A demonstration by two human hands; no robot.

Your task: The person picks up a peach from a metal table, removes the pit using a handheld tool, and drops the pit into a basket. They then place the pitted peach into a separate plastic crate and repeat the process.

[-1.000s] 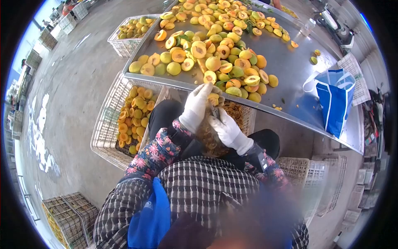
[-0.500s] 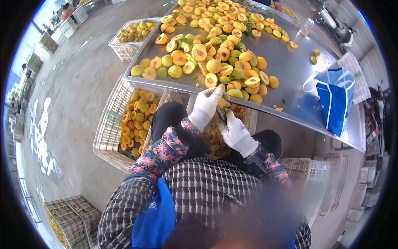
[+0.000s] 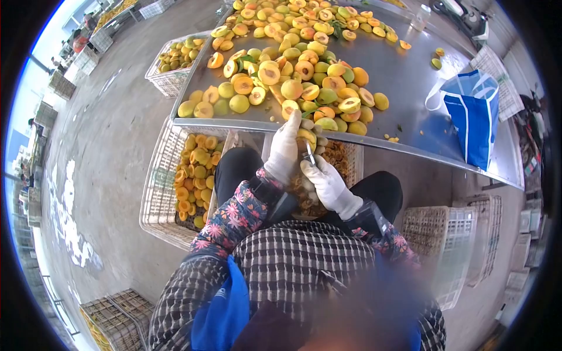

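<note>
My left hand, in a white glove, is closed around a yellow fruit piece just off the table's front edge. My right hand, also gloved, grips a small metal tool whose tip touches or nearly touches that fruit. Many halved and whole yellow-orange fruits lie heaped on the metal table beyond my hands. Beneath my hands, a crate between my knees holds brown-orange scraps, partly hidden by the gloves.
At the left of my legs stands a crate of fruit halves. Another fruit crate is beside the table. A blue bag and a clear bottle are on the table's right part. Stacked crates stand at the right.
The view has shifted slightly. My left hand now shows a yellow fruit piece in its fingers, and the tool in my right hand points up at it.
</note>
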